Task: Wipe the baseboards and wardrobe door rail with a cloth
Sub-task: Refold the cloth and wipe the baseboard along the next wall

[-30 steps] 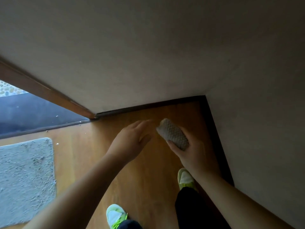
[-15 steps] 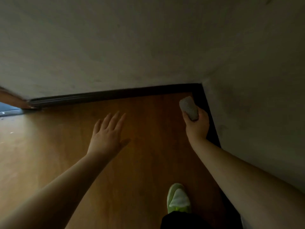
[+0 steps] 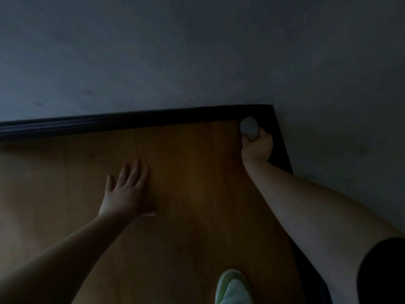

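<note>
Head view: dim light, looking down into a floor corner.
Shoe (image 3: 232,287): light green, nearest the camera, below and between the hands on the wooden floor (image 3: 192,194).
Left hand (image 3: 126,195): open, fingers spread, palm down on or just over the floor; contact cannot be told. It holds nothing and looks placed as a brace.
Right hand (image 3: 256,148): closed around a bunched pale cloth (image 3: 249,128), arm stretched toward the corner.
Cloth position: its far end sits at the foot of the dark baseboard (image 3: 131,123), right where the two runs meet; touching looks likely.
Wall (image 3: 197,51): plain, beyond both hands.
Doing it well: press the cloth into the corner angle first, then draw it along the baseboard's top ledge and face in one steady pass, leaning on the left hand for balance.
</note>
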Demonstrator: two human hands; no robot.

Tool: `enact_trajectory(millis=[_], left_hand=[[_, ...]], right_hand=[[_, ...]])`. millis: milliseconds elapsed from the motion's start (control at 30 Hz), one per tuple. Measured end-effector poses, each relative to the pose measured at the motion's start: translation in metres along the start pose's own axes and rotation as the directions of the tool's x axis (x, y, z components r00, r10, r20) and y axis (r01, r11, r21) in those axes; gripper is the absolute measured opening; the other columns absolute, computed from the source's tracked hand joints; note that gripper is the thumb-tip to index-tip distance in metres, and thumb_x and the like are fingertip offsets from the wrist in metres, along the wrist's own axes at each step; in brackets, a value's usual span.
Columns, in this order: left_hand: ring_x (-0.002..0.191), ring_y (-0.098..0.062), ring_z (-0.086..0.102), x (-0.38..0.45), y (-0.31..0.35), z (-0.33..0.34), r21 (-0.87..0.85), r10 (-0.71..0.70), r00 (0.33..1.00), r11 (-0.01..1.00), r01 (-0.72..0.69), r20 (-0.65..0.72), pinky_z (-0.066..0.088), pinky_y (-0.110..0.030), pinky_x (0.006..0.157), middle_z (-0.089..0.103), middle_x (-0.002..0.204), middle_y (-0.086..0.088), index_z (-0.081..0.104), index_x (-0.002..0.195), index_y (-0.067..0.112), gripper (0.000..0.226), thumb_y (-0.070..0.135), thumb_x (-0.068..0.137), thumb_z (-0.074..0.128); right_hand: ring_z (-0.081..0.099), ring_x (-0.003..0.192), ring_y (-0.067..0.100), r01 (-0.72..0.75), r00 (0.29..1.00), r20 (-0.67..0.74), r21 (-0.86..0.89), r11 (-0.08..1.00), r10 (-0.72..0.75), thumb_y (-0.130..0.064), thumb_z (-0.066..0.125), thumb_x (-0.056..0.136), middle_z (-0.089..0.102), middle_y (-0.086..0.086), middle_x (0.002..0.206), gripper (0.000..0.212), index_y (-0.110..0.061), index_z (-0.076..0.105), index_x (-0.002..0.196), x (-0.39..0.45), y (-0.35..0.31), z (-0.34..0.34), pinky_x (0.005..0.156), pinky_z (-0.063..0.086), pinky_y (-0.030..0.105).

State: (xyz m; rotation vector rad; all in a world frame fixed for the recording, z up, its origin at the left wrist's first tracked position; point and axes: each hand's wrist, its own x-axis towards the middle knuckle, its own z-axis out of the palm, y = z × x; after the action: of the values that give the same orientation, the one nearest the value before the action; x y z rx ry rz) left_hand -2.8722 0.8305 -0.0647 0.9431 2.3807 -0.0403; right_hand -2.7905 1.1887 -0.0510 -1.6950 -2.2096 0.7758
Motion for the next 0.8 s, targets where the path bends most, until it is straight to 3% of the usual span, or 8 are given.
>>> enact_trajectory(millis=[267,500,600,667,800], left_hand=[[0.147,-0.026,-0.026,-0.001,-0.003,0.000,0.029,-0.001,1.000,1.000,0.000,0.026,0.005,-0.058,0.121,-0.040,0.153,0.000,-0.039,0.141,0.031,0.136,0.083,0.065,0.061],[0.149,-0.032,-0.022,-0.001,0.004,-0.006,0.015,-0.008,0.999,1.000,0.007,0.048,0.007,-0.058,0.121,-0.031,0.161,-0.004,-0.024,0.153,0.026,0.135,0.075,0.067,0.069],[0.149,-0.032,-0.022,-0.001,0.005,-0.008,0.026,-0.008,0.998,1.000,0.006,0.066,0.008,-0.057,0.122,-0.030,0.161,-0.005,-0.023,0.154,0.025,0.135,0.075,0.067,0.068],[0.149,-0.032,-0.022,-0.001,0.006,-0.008,0.016,-0.008,0.997,1.000,0.007,0.070,0.007,-0.057,0.122,-0.030,0.161,-0.004,-0.023,0.154,0.024,0.136,0.075,0.068,0.069],[0.148,-0.031,-0.026,-0.002,0.001,-0.006,0.035,0.002,0.997,0.999,-0.005,0.074,0.005,-0.055,0.122,-0.034,0.159,-0.003,-0.035,0.145,0.024,0.137,0.082,0.067,0.062]], right_hand=[[0.053,0.119,0.033,-0.082,0.994,-0.082,-0.110,0.991,0.073,-0.022,0.062,0.092,0.054,0.019,0.130,0.042,-0.005,0.060,0.130,0.020,-0.007,0.017,0.097,0.045,0.040],[0.046,0.127,0.031,-0.072,0.996,-0.055,-0.067,0.995,0.069,-0.025,0.058,0.096,0.048,0.015,0.138,0.049,-0.011,0.051,0.142,0.006,-0.014,0.032,0.107,0.040,0.043],[0.040,0.134,0.031,-0.073,0.997,-0.023,-0.127,0.989,0.071,-0.030,0.060,0.094,0.044,0.014,0.144,0.057,-0.013,0.045,0.146,-0.013,-0.024,0.042,0.115,0.029,0.044],[0.037,0.136,0.030,-0.027,0.999,0.024,-0.174,0.984,0.031,-0.035,0.060,0.093,0.043,0.012,0.145,0.058,-0.015,0.046,0.145,-0.031,-0.032,0.048,0.115,0.022,0.043],[0.050,0.119,0.028,0.188,0.969,0.178,-0.083,0.979,-0.171,-0.030,0.066,0.090,0.051,0.011,0.128,0.045,-0.015,0.059,0.131,-0.059,-0.041,0.055,0.103,0.042,0.039]])
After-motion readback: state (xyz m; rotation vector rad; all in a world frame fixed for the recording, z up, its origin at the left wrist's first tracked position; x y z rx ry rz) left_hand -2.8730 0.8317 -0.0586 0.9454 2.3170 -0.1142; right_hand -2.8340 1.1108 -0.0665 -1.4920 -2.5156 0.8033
